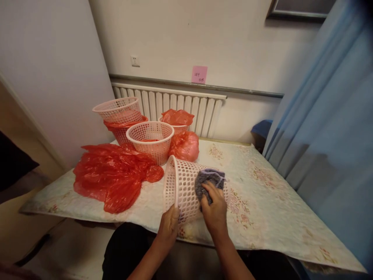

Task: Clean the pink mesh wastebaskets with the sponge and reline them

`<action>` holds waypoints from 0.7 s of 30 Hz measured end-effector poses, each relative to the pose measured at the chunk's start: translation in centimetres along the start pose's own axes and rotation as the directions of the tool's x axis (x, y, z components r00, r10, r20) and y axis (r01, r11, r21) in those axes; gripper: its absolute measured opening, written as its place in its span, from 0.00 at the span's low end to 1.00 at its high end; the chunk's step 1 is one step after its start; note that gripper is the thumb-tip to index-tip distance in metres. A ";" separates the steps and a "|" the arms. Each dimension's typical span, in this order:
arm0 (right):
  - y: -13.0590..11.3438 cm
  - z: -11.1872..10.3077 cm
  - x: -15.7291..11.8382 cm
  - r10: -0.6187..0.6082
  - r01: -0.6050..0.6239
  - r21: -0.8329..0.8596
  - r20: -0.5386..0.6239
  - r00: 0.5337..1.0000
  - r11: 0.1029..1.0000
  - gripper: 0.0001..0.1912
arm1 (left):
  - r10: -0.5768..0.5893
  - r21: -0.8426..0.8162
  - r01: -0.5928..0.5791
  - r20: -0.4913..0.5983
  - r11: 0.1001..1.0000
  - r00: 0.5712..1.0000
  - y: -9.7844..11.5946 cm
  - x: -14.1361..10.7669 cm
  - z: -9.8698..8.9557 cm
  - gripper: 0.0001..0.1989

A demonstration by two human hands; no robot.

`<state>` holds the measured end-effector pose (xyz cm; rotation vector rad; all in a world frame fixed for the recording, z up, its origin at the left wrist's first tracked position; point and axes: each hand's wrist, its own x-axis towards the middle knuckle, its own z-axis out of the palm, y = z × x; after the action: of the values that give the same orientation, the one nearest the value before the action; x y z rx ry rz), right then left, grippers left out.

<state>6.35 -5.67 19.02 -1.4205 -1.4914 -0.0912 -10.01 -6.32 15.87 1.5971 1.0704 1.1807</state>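
A pale wall (239, 50) stands behind a white ribbed radiator (171, 101), with a square pink paper note (199, 74) above it (its handwriting is too small to read), and a long light-blue curtain (326, 128) hangs beyond the right edge of the desk (279, 210), which wears a pale green flowered cover. Near the middle of the desk's near edge, a pale pink perforated plastic basket (186, 182) lies on its side, its mouth toward the left edge. The left hand (169, 224) has its fingers clamped on the lower part of the rim, thumb outside. The right hand (214, 206) has its fingers bent over a grey-blue fuzzy cloth (208, 181), pressing it against the basket's side wall. A crumpled red plastic bag (112, 179) spreads toward the near left corner. Behind it an upright pink basket (154, 149) stands beside a rounded red plastic bundle (185, 146), and toward the far left corner a tilted pink basket (122, 114) sits on a red-lined one
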 end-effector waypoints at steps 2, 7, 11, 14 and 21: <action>-2.6 0.6 -0.6 -0.120 0.115 0.068 0.075 0.990 0.991 0.19 | -0.004 0.001 0.004 -0.012 1.000 1.000 0.3 0.3 0.0 0.25; -4.8 1.5 -1.6 -0.270 0.256 0.129 0.100 0.958 0.958 0.20 | -0.045 0.025 0.046 -0.048 0.999 0.998 0.9 0.6 -0.6 0.24; -1.0 1.5 -1.0 -0.244 0.243 0.017 0.076 0.967 0.970 0.19 | -0.064 0.075 0.069 -0.073 0.995 0.995 0.6 0.9 -0.7 0.25; 2.3 1.1 -0.8 -0.183 0.184 -0.090 0.027 0.983 0.979 0.18 | -0.075 0.068 0.081 -0.078 0.994 0.994 0.2 1.2 -0.5 0.26; 4.9 0.4 -1.4 -0.137 0.130 -0.129 -0.051 0.989 0.983 0.16 | -0.007 -0.083 0.009 0.034 0.996 0.999 -0.9 0.4 -0.5 0.25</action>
<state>9.58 -4.92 15.13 -1.4031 -1.5526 -0.3132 -10.51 -5.68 15.16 1.5415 0.9922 1.1742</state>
